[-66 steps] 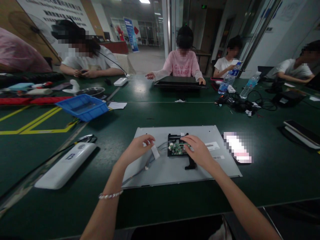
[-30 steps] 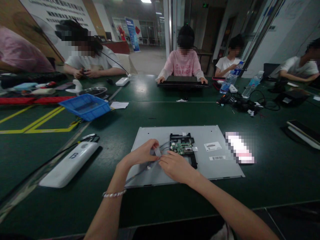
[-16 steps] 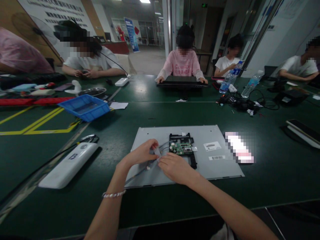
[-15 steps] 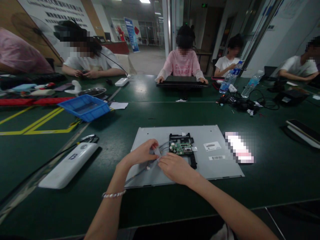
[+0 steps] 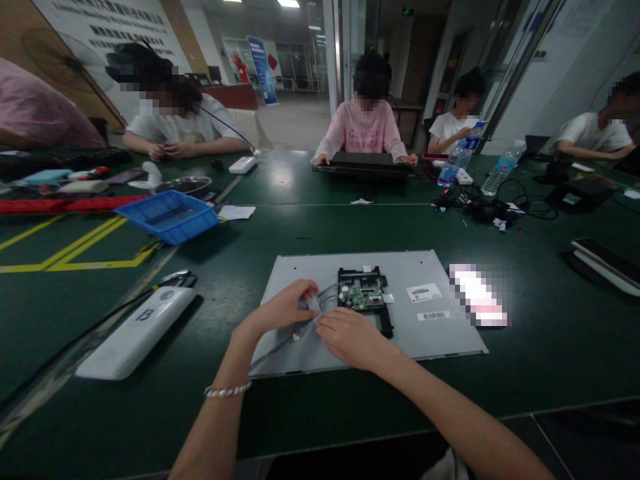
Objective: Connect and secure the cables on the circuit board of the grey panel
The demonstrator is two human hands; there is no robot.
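A grey metal panel (image 5: pixel 430 273) lies flat on the green table in front of me. A small green circuit board (image 5: pixel 361 295) sits in a black frame near its middle. Grey cables (image 5: pixel 327 291) run left from the board. My left hand (image 5: pixel 281 311) is closed, pinching a small white tab (image 5: pixel 313 303) on those cables. My right hand (image 5: pixel 350 335) is closed just beside it, fingertips meeting the same tab and cable, left of the board.
A white oblong device (image 5: pixel 134 331) with a black cord lies at my left. A blue plastic basket (image 5: pixel 169 215) stands further back left. A blurred phone (image 5: pixel 476 295) lies right of the panel. Bottles (image 5: pixel 503 170) and tangled cables (image 5: pixel 487 208) sit far right. Several people sit around the table.
Since 2.2 s ago my right hand left the circuit board and moved left to meet my left hand at the white tab. Over the last second both hands barely moved.
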